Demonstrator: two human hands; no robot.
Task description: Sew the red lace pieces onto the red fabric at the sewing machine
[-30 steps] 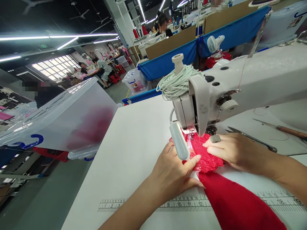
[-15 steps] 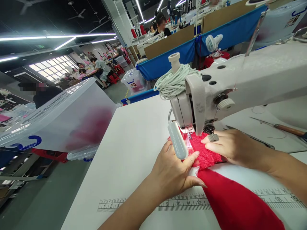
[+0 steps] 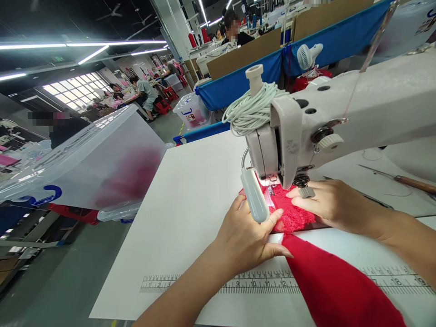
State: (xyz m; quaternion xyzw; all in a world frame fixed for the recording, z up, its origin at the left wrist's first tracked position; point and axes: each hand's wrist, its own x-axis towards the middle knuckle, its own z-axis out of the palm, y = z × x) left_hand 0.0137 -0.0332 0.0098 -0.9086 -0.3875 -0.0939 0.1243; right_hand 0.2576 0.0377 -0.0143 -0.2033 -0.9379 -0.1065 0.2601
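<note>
Centre-right, the bare left hand (image 3: 247,231) splays on red lace fabric (image 3: 294,218), likely soft, best edge-held; right hand (image 3: 329,202) touches it, grip I can't tell.

L hand (image 3: 243,231), R hand (image 3: 335,204), forearms (image 3: 190,277) bare; L thumbnail (image 3: 288,254) prob. longish.

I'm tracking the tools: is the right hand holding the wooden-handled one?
No, the right hand rests on the red lace, and the wooden-handled tool lies apart on the table.
</note>
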